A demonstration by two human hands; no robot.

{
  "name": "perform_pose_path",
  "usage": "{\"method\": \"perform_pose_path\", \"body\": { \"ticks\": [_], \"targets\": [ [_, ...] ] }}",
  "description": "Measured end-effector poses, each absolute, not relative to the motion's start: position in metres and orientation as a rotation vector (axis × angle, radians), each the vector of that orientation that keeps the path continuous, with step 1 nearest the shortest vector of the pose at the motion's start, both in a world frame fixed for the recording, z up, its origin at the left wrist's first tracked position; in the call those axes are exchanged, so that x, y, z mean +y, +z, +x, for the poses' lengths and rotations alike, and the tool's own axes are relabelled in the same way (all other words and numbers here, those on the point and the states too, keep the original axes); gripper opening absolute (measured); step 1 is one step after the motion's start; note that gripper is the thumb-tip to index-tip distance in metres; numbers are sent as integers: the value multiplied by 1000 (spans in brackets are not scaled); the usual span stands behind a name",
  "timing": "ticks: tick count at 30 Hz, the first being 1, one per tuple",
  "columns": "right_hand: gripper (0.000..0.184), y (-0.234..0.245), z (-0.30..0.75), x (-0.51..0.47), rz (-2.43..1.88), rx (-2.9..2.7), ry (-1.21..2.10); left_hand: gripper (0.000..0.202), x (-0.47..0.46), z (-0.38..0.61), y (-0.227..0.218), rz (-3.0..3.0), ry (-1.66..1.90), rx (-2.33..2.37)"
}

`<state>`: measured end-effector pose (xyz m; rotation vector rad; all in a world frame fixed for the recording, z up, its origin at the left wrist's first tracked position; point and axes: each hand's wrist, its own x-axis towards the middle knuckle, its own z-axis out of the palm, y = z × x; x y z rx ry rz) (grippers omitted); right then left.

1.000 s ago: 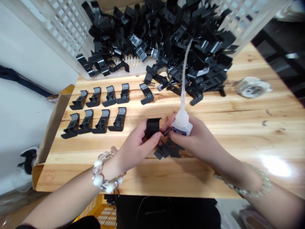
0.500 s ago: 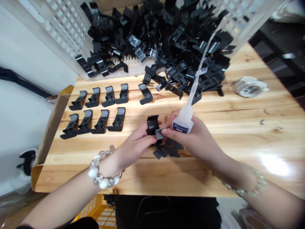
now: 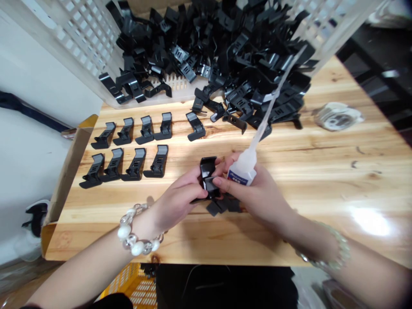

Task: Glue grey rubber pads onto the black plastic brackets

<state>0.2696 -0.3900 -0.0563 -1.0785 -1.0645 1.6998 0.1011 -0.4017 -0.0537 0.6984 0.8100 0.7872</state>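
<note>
Black plastic clip point(image 3: 207, 165) pinched by left hand point(image 3: 175, 201); right hand point(image 3: 257, 193) grips glue bottle point(image 3: 243, 171), fingertip near grey insert point(image 3: 210, 183); hold both steady.

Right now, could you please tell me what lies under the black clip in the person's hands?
Dark flat pieces lie heaped on the wooden table below the black clip; the left hand and right hand hide the rest.

Your forearms angle inward from both sides; your left hand point(image 3: 178, 196) curls closed; your right hand point(image 3: 259, 193) grips just beside it.
</note>
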Motion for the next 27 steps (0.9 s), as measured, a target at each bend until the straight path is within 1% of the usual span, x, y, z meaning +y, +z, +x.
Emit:
{"method": "perform_pose_path", "body": {
  "ticks": [4, 9, 14, 17, 22, 27],
  "targets": [
    [30, -62, 267, -392, -1094, -1093, 1630, 42, -404, 101, -57, 822, 801, 897],
    [27, -60, 275, -384, -1060, -1063, 1723, 39, -403, 99, -58, 864, 860, 913],
    [32, -45, 294, -371, -1108, -951, 1586, 26, -397, 98, -48, 810, 924, 897],
    [36, -38, 304, -366, -1114, -1014, 1535, 29, -396, 98, -43, 766, 925, 909],
    [33, -35, 313, -359, -1124, -1092, 1423, 30, -397, 99, -42, 751, 847, 953],
    [20, -35, 319, -354, -1132, -1074, 1325, 24, -397, 100, -46, 818, 836, 965]
  ]
}}
